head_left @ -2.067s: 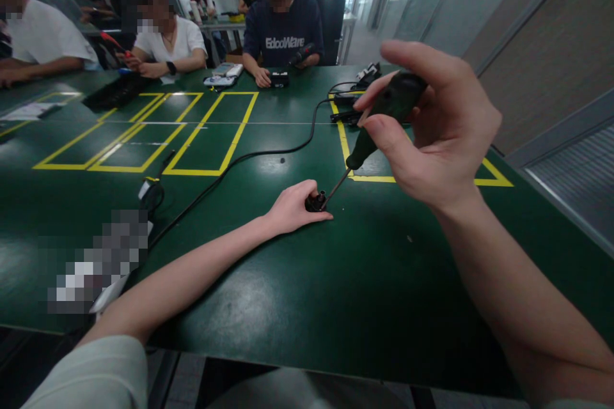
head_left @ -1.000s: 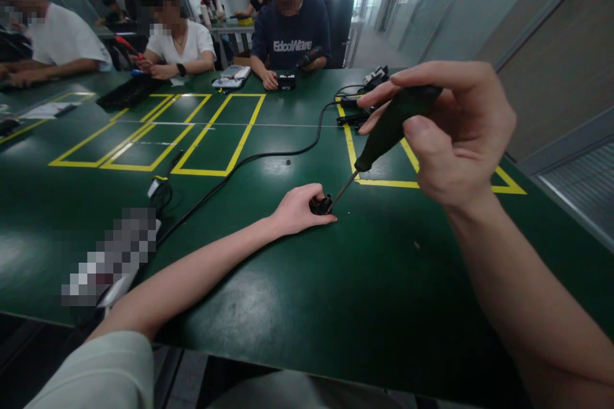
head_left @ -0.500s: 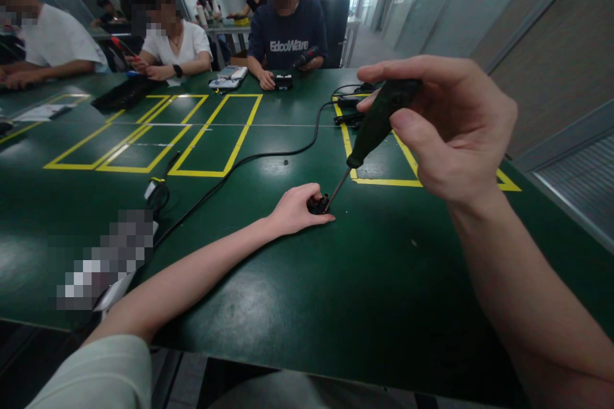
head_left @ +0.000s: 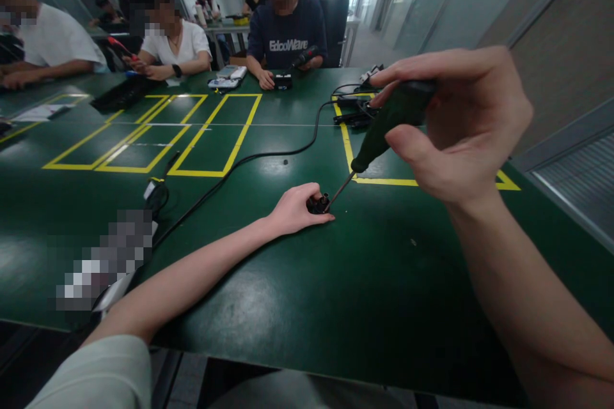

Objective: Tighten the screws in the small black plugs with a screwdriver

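My left hand (head_left: 296,208) rests on the green table and grips a small black part (head_left: 316,204) between thumb and fingers. A short dark tube sticks up from that part; its kind is too small to make out. My right hand (head_left: 465,118) is closed around the dark green handle of a screwdriver (head_left: 378,134). The screwdriver slants down to the left, and its thin metal shaft ends at the right side of the black part. Whether the tip sits in a screw cannot be told.
A black cable (head_left: 259,155) crosses the table (head_left: 307,307) from a blurred-out object at left to black items (head_left: 352,118) behind my right hand. Yellow tape outlines (head_left: 215,134) mark the surface. Across the table a person (head_left: 288,32) holds a power tool (head_left: 304,57); others sit at left.
My right hand and the screwdriver handle have shifted slightly to the right, so the screwdriver leans more. The tip stays at the black part, and my left hand has not moved.
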`<state>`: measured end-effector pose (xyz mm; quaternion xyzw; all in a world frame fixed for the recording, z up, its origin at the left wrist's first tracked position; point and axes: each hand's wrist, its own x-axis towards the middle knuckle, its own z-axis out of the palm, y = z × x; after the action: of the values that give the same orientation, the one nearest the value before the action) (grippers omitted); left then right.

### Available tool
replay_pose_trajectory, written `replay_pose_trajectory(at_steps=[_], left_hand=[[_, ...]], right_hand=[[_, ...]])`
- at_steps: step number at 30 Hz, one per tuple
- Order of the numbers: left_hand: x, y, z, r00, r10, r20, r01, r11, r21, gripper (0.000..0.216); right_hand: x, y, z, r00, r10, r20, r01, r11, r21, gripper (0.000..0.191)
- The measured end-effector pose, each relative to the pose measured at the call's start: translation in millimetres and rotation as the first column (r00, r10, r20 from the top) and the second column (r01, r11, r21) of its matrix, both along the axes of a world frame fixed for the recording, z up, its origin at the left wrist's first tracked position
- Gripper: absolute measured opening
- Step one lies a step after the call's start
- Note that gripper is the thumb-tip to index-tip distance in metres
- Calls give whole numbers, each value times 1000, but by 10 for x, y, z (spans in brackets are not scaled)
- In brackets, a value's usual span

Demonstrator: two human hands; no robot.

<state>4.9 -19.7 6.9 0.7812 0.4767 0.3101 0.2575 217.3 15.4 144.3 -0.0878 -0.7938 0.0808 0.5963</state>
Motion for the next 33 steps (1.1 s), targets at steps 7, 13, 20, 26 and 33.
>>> replay_pose_trajectory(at_steps=[7,13,20,26,33], left_hand=[[0,3,5,1000,-2,-24,2,1000,13,46],[0,1,6,1000,-6,-1,6,1000,6,46],[2,2,-8,1000,0,-22,0,1000,10,46],[12,-1,-4,1000,-3,-2,3,1000,6,46],[19,3,2,1000,-6,3,6,1000,-8,46]], right_hand=[[42,-20,60,989,-134,63,129,988,81,47],[20,-34,16,999,-42,30,41,999,25,43],[-28,-23,11,999,-36,18,35,999,18,43],[-24,-38,-3,993,34,109,-28,998,-55,43],[-24,-47,63,993,114,9,-114,991,-71,36]])
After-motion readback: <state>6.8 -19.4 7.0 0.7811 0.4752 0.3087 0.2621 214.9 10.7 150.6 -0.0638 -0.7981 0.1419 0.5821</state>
